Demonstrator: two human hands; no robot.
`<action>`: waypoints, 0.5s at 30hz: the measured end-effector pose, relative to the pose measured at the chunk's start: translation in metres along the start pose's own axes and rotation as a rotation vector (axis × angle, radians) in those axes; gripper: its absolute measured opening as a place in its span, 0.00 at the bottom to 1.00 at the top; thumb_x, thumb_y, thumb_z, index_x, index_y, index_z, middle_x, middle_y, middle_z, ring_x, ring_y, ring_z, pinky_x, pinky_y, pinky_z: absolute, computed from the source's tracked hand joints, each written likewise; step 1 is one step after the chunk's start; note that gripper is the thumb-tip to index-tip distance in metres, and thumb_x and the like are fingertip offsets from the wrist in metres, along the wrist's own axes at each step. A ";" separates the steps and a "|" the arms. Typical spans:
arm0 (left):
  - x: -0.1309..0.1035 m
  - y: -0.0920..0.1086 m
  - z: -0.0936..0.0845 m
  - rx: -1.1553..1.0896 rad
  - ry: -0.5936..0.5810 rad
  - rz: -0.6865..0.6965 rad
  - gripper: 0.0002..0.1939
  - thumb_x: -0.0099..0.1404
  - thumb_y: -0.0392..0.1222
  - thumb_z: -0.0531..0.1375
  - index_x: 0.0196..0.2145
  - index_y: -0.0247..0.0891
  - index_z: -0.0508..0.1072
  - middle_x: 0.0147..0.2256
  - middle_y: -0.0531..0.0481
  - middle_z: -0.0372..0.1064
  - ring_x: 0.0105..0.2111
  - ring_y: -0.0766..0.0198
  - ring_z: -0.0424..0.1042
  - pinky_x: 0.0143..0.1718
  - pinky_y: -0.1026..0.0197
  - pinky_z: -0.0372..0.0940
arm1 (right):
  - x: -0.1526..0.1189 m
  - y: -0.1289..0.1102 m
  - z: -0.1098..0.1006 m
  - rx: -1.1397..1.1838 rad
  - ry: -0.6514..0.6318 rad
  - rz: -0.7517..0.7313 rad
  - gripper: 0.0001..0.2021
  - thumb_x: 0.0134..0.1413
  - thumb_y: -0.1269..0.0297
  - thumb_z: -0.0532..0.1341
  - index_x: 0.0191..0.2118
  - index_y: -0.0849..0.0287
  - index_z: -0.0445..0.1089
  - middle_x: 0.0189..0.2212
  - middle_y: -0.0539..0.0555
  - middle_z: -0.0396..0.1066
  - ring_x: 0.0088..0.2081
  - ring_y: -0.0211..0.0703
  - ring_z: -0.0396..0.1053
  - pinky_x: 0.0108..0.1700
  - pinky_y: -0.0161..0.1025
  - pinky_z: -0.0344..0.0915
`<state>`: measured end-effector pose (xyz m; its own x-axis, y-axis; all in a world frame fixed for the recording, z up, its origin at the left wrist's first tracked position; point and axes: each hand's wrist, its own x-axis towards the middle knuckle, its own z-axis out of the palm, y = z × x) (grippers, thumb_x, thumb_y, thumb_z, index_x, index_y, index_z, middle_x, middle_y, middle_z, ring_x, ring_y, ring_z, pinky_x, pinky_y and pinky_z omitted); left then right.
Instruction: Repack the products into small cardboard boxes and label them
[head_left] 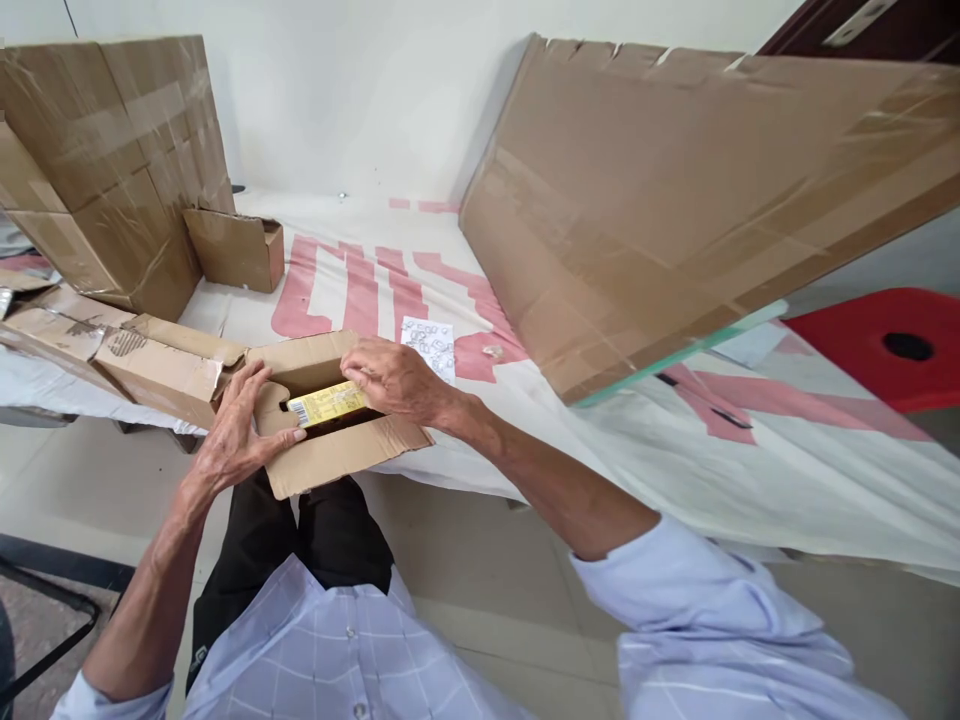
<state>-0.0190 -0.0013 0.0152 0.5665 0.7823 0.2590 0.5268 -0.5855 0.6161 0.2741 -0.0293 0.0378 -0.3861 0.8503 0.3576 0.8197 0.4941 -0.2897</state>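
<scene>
An open brown cardboard box point(341, 455) sits at the table's front edge, its long flaps folded outward. Inside lies a small yellow carton point(324, 403) with a barcode at its left end. My left hand point(241, 425) grips the box's left end, the thumb over its near side and the fingers along the far side. From the right, my right hand point(401, 380) reaches in with curled fingers at the carton's right end. That hand covers the carton's right end and part of the box.
Closed cardboard boxes point(154, 365) line the front edge at left. Behind them stand a large taped carton point(142, 150) and a small box point(234, 250). A printed sheet point(429, 345) lies beyond my right hand. A big cardboard panel point(675, 210) leans at right, near a red stool point(862, 335).
</scene>
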 end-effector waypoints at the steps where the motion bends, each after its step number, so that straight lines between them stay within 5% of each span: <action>1: 0.000 0.001 0.000 0.009 0.000 -0.001 0.44 0.66 0.63 0.69 0.71 0.44 0.62 0.75 0.32 0.54 0.76 0.36 0.55 0.74 0.29 0.57 | -0.002 0.002 -0.002 0.028 0.022 0.019 0.15 0.74 0.70 0.53 0.41 0.58 0.77 0.41 0.58 0.79 0.44 0.47 0.74 0.49 0.44 0.70; 4: 0.002 0.002 0.000 0.034 0.000 -0.003 0.43 0.66 0.62 0.69 0.71 0.44 0.63 0.75 0.33 0.54 0.76 0.37 0.54 0.74 0.29 0.55 | -0.003 0.004 -0.004 -0.005 -0.125 0.015 0.07 0.67 0.65 0.64 0.47 0.58 0.78 0.49 0.60 0.79 0.50 0.51 0.75 0.50 0.45 0.70; 7: 0.005 0.003 0.001 0.059 0.005 -0.008 0.43 0.65 0.61 0.69 0.71 0.42 0.63 0.74 0.32 0.55 0.76 0.37 0.54 0.75 0.29 0.54 | 0.003 0.002 0.000 -0.111 -0.300 -0.020 0.19 0.59 0.64 0.71 0.55 0.59 0.76 0.57 0.63 0.77 0.58 0.57 0.72 0.55 0.47 0.67; 15: 0.005 0.006 0.000 0.100 0.006 -0.012 0.43 0.65 0.59 0.69 0.70 0.41 0.62 0.74 0.31 0.56 0.77 0.37 0.53 0.75 0.29 0.52 | 0.012 0.005 0.014 -0.179 -0.318 -0.014 0.14 0.63 0.69 0.66 0.53 0.60 0.76 0.53 0.61 0.79 0.56 0.55 0.73 0.56 0.47 0.61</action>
<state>-0.0129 -0.0010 0.0204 0.5565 0.7902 0.2566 0.5941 -0.5944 0.5420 0.2676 -0.0145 0.0280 -0.4874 0.8712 0.0582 0.8635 0.4908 -0.1163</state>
